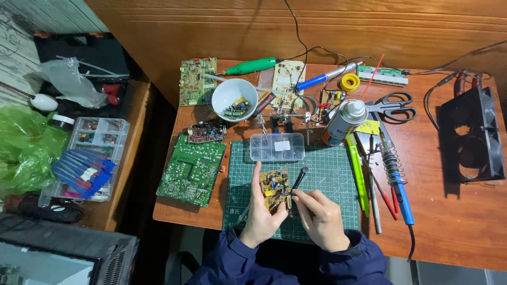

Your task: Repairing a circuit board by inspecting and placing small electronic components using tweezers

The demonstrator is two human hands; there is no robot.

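Board work | left hand [262,211] pinching small yellow circuit board [275,189] over green cutting mat [327,174] | right hand [319,216] pinching black brush [299,178] | I'd keep board tilted, strokes light.

clear parts box [277,146] | white label | mat's [327,174] far edge
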